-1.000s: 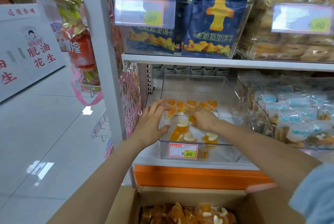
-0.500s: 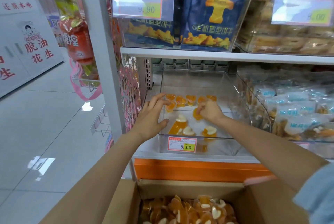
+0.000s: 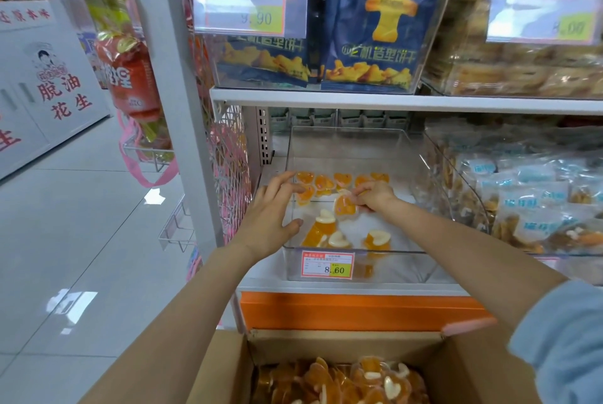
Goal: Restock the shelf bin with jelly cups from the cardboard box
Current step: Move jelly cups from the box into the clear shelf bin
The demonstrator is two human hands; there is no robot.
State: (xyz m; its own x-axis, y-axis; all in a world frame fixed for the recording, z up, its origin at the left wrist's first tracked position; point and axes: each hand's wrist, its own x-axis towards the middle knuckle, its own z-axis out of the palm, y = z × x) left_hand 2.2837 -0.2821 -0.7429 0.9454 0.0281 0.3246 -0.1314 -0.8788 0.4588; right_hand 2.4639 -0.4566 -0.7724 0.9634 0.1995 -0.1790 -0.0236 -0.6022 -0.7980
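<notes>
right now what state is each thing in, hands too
bin, open top, sparsely filled
box, open, well filled
box cups, piled loosely
back cups, lined up across the bin's rear
front cups, scattered
left hand, open, fingers spread at the bin's left edge
right hand, pinching held cup in the bin

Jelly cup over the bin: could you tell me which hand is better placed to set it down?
Right, probably: the right hand pinches the jelly cup inside the bin, while the left hand is open at its left wall.
</notes>
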